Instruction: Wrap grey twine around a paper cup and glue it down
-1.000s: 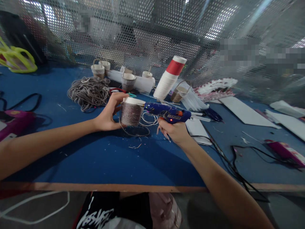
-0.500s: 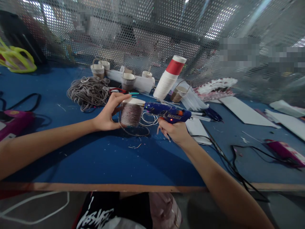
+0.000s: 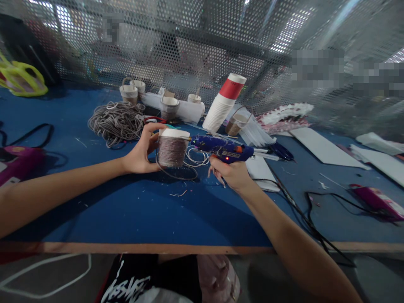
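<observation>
My left hand is closed around a paper cup wrapped in grey-brown cord, its white band showing along the top. A loose tail of cord curves from the cup over the table. In my right hand is a blue glue gun, its small red light lit. The gun's nozzle points left and meets, or nearly meets, the cup's white band just above the wound cord. Glue sticks jut from the gun's back end.
Behind my left hand lies a heap of grey cord. A leaning stack of paper cups and several cord-wrapped cups stand at the back. Black cable crosses the right side; white boards lie beyond it. A perforated metal screen borders the table.
The cup has turned and shifted slightly left in my left hand, whose fingertips now sit further behind the rim. The glue gun stays almost in place.
</observation>
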Demonstrator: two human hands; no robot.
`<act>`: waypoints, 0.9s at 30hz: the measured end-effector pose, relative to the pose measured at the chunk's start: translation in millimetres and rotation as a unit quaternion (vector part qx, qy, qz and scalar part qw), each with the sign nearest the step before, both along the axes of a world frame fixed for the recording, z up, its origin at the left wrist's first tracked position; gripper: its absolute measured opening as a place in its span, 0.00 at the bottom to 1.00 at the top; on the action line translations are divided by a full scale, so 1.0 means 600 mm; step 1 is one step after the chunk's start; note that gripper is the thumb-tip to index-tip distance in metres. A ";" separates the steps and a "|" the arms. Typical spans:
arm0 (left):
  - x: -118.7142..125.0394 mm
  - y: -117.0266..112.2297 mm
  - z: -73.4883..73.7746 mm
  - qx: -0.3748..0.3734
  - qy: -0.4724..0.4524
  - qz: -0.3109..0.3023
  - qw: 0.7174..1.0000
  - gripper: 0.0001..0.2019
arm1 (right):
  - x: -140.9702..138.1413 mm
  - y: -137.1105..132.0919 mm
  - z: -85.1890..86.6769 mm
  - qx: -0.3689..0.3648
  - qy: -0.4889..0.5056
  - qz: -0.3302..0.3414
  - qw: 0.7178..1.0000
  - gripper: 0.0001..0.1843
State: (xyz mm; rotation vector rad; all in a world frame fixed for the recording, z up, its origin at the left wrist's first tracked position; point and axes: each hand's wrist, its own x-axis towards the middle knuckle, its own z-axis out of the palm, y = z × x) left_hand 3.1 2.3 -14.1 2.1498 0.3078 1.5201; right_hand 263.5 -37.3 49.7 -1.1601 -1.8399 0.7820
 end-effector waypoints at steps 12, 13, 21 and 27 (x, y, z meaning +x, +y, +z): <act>-0.005 0.003 -0.003 -0.002 0.023 0.019 1.000 0.47 | 0.001 0.001 -0.001 -0.007 0.003 -0.003 1.000 0.18; -0.004 0.004 -0.003 0.003 0.017 0.020 1.000 0.46 | 0.001 0.000 -0.001 -0.007 0.004 -0.002 1.000 0.18; -0.004 0.006 -0.005 0.000 0.004 0.012 1.000 0.44 | 0.000 -0.003 0.005 -0.002 0.004 0.000 1.000 0.17; -0.004 0.005 -0.005 -0.004 0.004 0.007 1.000 0.44 | -0.001 -0.003 0.007 0.012 0.005 0.012 1.000 0.17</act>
